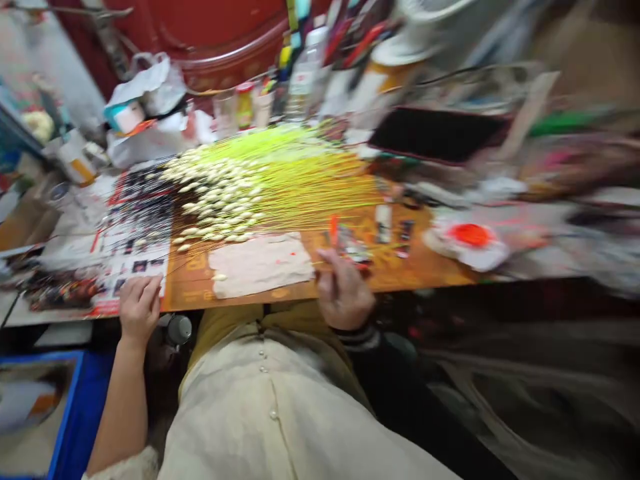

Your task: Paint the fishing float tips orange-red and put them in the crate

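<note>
Near the right end of the bench (195,292), close to its front edge, a white dish (493,257) with bright orange-red colour in it. Along the back edge, a clear bottle (301,83) with a white cap, and a small red-lidded jar (245,110), yellowish below the lid; just left of that, a clear glass (225,113), too blurred to tell its contents. Towards the back left corner, a white bag (155,83). Below the bench's left end, a blue crate (75,387) with a white-and-orange item (27,403) inside. At the front edge, left of centre, left hand (140,310) with loosely curled fingers; cannot tell whether pinched on something thin or free. Farther right on the same edge, right hand (345,290) with thumb and forefinger drawn close together, just beside the right end of a pale cloth (263,263); again cannot tell whether grasping anything. Behind the cloth, a broad spread of yellow stems (320,190) and pale buds (225,200), long axis roughly parallel to the front edge, buds towards the left edge, yellow lengths towards the right. On the cloth's left end, a single bud (219,277).
</note>
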Motion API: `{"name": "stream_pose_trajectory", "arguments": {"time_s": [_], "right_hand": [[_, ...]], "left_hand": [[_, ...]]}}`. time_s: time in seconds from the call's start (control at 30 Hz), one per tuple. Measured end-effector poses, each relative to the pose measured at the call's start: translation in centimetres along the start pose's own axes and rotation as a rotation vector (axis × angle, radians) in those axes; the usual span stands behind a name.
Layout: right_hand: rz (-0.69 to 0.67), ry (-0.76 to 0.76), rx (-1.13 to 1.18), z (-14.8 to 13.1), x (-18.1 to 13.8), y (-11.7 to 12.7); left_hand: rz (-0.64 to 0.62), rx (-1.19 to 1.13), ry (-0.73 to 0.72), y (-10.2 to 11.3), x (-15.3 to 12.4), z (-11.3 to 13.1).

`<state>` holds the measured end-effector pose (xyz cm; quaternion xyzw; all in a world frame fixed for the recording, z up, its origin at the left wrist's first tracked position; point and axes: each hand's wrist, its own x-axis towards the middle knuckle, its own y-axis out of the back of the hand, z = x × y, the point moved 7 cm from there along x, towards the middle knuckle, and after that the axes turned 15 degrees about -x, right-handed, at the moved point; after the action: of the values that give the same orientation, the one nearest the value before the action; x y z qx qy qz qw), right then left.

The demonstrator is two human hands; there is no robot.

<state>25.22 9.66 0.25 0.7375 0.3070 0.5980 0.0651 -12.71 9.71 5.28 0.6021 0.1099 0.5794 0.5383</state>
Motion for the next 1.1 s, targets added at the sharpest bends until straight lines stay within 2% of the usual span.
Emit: {"name": "stream_pose_trajectory", "arguments": {"time_s": [0.07,0.2,0.3,0.37,0.5,0.63,0.77,0.93,1.1], "right_hand": [[-0.025,-0.005,0.061,0.1,0.4,-0.4],[-0.033,-0.01,0.106,0.7,1.2,-0.9],[-0.055,-0.009,0.116,0.7,1.7,-1.0],[-0.087,-0.011,0.119,0.7,2.0,-1.1],[-0.151,-0.01,0.132,0.9,2.4,-1.5],[-0.164,-0.018,0.145,1.1,2.6,-1.8],[-0.141,-0.058,0.183,1.3,2.8,-1.2],[-0.098,-0.091,0.207,2.7,3.1,2.5],[-0.016,-0.207,0.013,8.1,4.1,8.1]], "left_hand": [[-0.035,-0.028,-0.093,-1.7,1.8,2.5],[-0.081,-0.105,-0.337,-7.0,5.6,10.3],[-0.11,-0.164,-0.419,-11.4,8.3,14.9],[-0.129,-0.203,-0.428,-13.9,9.7,16.5],[-0.128,-0.238,-0.42,-16.4,11.2,17.2],[-0.059,-0.222,-0.464,-16.5,11.5,17.1],[-0.061,-0.247,-0.439,-16.6,11.6,16.8],[-0.059,-0.21,-0.45,-16.6,11.7,16.9],[-0.05,-0.195,-0.447,-16.7,11.7,16.7]]}}
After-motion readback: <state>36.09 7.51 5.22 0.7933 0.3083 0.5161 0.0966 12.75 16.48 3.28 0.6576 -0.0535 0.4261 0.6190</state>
